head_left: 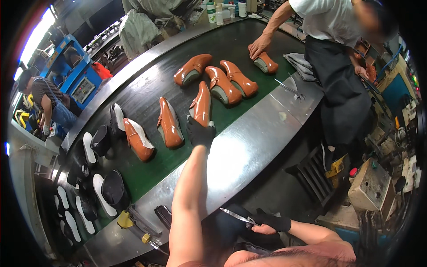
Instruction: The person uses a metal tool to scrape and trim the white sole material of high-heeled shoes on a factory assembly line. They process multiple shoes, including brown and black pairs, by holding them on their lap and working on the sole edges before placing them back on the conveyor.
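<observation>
My left hand (201,132), in a black glove, reaches over the belt and is closed round the near end of a glossy brown shoe (201,105). The shoe points away from me. Close to my body, my right hand (269,224), gloved in black with bare fingertips, grips a scissors-like metal tool (238,216). Its long silver blade points left; the handle is mostly hidden in the fingers. Left of my left hand lie a brown shoe (169,123) and another brown shoe (138,140) with a pale lining. Several more brown shoes (223,86) lie beyond, to the right.
Black shoes (114,189) and white insoles (103,196) cover the belt's left end. A steel rim (231,162) edges the green belt. Across it, a co-worker's hand (260,46) touches a brown shoe. A metal tool (291,90) and grey cloth (301,66) lie at the right edge.
</observation>
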